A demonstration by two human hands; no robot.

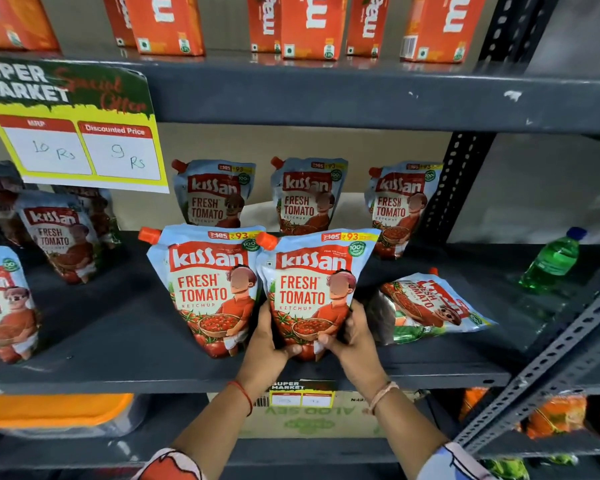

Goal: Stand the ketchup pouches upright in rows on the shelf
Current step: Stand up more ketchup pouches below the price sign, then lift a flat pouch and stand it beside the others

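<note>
I count eight glossy, soft ketchup pouches on the dark metal shelf [118, 341]: seven upright, one lying flat [430, 306] at right. My left hand [267, 344] and right hand [354, 337] clasp the base of the front pouch [312, 282], upright beside its neighbour [208, 285]. One green plastic bottle [555, 259] stands far right.

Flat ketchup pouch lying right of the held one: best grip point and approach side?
Probably the lying pouch by its side edges near the top seam, come from the front. Its orange cap end points toward the shelf back, its wide base toward the right hand, so lifting that end tips it upright.
</note>
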